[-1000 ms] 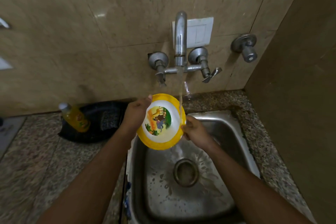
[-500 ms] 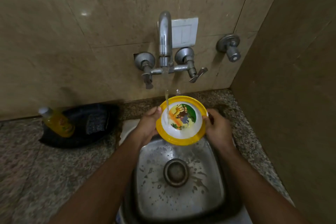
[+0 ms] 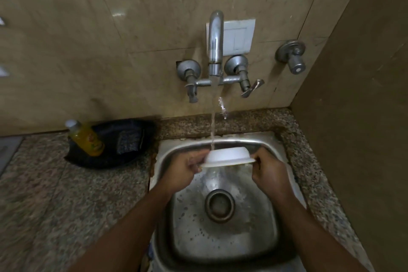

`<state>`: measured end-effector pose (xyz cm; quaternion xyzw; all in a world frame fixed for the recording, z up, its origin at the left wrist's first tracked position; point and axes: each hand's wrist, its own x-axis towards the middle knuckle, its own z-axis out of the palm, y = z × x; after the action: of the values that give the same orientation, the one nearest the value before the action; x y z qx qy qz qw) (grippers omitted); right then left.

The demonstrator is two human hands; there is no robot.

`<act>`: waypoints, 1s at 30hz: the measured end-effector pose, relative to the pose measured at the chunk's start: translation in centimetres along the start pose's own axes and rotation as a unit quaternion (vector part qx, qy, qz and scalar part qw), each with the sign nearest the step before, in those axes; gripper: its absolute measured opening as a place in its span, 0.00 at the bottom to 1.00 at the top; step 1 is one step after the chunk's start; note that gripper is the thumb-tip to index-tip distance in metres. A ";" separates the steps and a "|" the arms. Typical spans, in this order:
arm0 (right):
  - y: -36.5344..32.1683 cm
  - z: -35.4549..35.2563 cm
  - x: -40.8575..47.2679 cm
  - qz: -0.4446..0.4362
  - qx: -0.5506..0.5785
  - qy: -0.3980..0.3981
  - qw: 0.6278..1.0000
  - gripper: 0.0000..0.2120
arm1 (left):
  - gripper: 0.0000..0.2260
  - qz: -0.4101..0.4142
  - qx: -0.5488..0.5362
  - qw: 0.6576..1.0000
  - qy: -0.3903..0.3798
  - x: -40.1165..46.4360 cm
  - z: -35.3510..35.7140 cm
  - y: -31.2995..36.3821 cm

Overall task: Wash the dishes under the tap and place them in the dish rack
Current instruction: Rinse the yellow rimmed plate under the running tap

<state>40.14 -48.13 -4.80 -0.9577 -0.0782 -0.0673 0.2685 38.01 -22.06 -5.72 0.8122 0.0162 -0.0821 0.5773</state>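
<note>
Bowl (image 3: 228, 156) upside down over sink (image 3: 268, 143), under tap (image 3: 215, 40) stream. Left hand (image 3: 187, 169) pinching left rim, right hand (image 3: 268, 170) pinching right rim. Soap bottle (image 3: 85, 138) on counter (image 3: 55, 194) left.

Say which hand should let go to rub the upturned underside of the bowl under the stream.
Right. The water lands on the left part of the overturned white round bowl, beside the left hand, whose grip steadies that rim. The right hand pinches the far, drier edge and could probably sweep across.
</note>
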 end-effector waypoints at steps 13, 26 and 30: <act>-1.4 1.2 3.4 0.150 0.155 -0.049 0.975 0.03 | 0.17 -0.157 -0.271 0.947 0.072 2.4 1.5 0.6; -4.1 4.0 3.3 -0.097 -0.096 -0.088 0.987 0.28 | 0.20 -0.209 -0.264 0.919 0.205 6.7 3.3 1.5; -6.0 6.3 2.8 -0.118 -0.094 -0.275 0.950 0.40 | 0.13 -0.190 -0.188 0.946 0.182 7.1 2.9 2.4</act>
<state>42.29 -39.45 -6.60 -0.9440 -0.2546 0.1604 0.1356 44.99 -26.06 -5.45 0.6718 0.2902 -0.0363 0.6806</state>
